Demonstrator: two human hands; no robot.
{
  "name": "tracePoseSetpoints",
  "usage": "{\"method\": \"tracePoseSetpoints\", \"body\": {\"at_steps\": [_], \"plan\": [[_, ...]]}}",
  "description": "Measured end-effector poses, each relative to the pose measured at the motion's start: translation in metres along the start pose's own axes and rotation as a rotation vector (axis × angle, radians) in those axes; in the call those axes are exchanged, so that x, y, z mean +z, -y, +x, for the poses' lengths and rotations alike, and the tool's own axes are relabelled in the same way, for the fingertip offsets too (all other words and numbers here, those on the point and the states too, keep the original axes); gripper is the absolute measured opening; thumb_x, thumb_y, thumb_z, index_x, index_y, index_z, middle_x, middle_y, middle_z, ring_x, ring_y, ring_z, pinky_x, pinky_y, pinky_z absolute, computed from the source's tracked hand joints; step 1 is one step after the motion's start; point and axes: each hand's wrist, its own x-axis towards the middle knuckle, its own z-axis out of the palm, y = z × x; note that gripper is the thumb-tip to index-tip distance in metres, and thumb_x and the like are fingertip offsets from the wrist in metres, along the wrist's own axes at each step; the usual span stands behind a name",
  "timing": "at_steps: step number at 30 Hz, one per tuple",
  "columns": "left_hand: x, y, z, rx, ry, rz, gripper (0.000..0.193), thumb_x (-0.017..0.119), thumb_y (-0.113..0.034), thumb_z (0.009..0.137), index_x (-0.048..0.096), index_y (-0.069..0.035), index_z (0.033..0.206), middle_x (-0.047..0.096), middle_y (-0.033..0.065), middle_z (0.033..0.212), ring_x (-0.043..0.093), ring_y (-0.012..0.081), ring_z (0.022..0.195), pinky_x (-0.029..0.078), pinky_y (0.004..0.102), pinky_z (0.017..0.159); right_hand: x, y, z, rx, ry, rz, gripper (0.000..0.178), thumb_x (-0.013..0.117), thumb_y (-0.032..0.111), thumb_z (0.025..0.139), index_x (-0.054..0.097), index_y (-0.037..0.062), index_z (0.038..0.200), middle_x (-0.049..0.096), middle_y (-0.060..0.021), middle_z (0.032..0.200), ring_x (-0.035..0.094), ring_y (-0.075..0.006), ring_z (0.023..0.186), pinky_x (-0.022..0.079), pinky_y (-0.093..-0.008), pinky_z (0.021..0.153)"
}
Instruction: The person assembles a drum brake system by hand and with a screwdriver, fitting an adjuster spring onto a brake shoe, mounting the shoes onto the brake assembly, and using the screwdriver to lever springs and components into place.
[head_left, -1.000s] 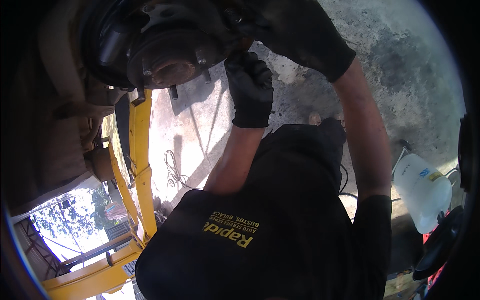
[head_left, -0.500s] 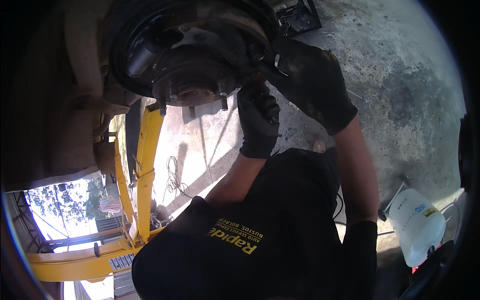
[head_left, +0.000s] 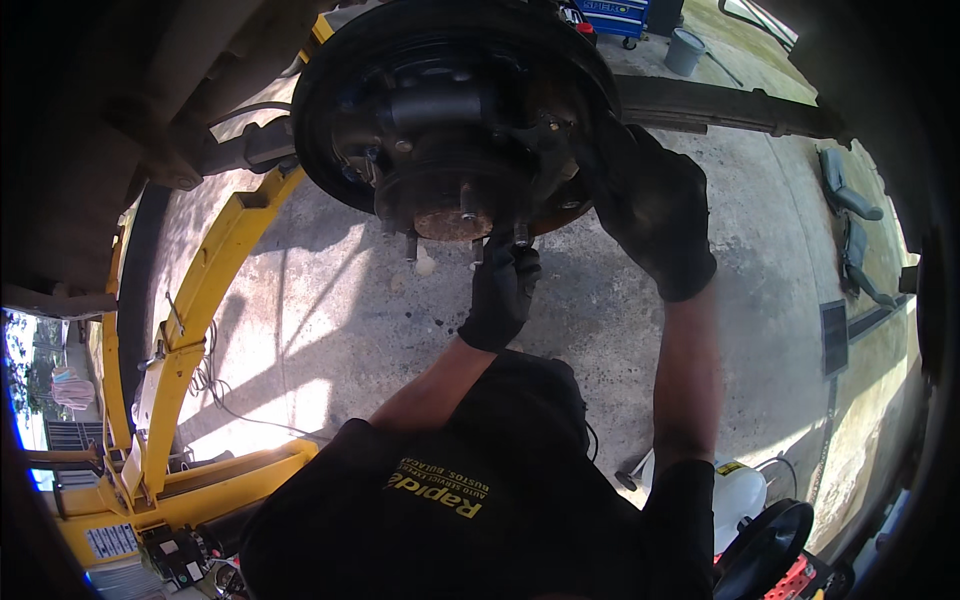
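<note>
A dark, rusty wheel hub [head_left: 452, 190] with short studs sits inside a round black brake backing plate [head_left: 340, 90], above me. My left hand [head_left: 500, 290], in a black glove, reaches up under the hub with its fingertips closed around a stud [head_left: 520, 238] at the lower right. My right hand [head_left: 650, 210], also gloved in black, grips the right edge of the backing plate; its fingers are hidden behind the rim. My black shirt [head_left: 450, 500] fills the lower middle.
A yellow lift arm [head_left: 205, 290] curves down the left over the concrete floor [head_left: 330, 300]. A white plastic jug [head_left: 740, 495] and a black round part [head_left: 765, 545] lie at the lower right. A grey bucket [head_left: 685, 50] and grey seat cushions [head_left: 850, 200] are further off.
The hub has shifted from the upper left toward the middle of the view and looks larger. My left hand rose to the studs; my right hand stayed on the plate's right edge.
</note>
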Motion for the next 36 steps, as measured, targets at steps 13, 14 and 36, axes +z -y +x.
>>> {"method": "tracePoseSetpoints", "body": {"at_steps": [13, 14, 36], "plan": [[0.0, -0.001, -0.011, -0.012, -0.126, 0.181, 0.02, 0.055, -0.03, 0.109, 0.061, -0.015, 0.121, 0.062, -0.0026, 0.099, 0.058, 0.0067, 0.081, 0.049, 0.0239, 0.07, 0.003, 0.03, 0.003, -0.069, 0.038, -0.195, 0.046, 0.075, 0.013, 0.087, 0.063, -0.001, 0.128, 0.06, -0.008, 0.071, 0.06, -0.0229, 0.055, 0.047, -0.0364, 0.05], [-0.005, -0.001, -0.013, -0.026, -0.109, 0.184, 0.021, 0.054, -0.029, 0.109, 0.062, -0.014, 0.122, 0.062, -0.0023, 0.101, 0.059, 0.007, 0.083, 0.05, 0.0243, 0.071, 0.004, 0.032, 0.001, -0.053, 0.034, -0.216, 0.044, 0.075, 0.013, 0.087, 0.064, -0.0004, 0.127, 0.06, -0.0077, 0.071, 0.06, -0.0231, 0.055, 0.047, -0.0364, 0.051], [-0.01, -0.002, -0.017, 0.077, -0.061, 0.24, 0.026, 0.049, -0.035, 0.111, 0.06, -0.014, 0.122, 0.066, -0.0001, 0.101, 0.056, 0.0056, 0.074, 0.04, 0.019, 0.059, 0.003, 0.024, 0.003, -0.072, 0.123, -0.25, 0.05, 0.065, 0.018, 0.089, 0.058, -0.0062, 0.132, 0.06, -0.0085, 0.077, 0.055, -0.018, 0.054, 0.046, -0.0329, 0.05]]}}
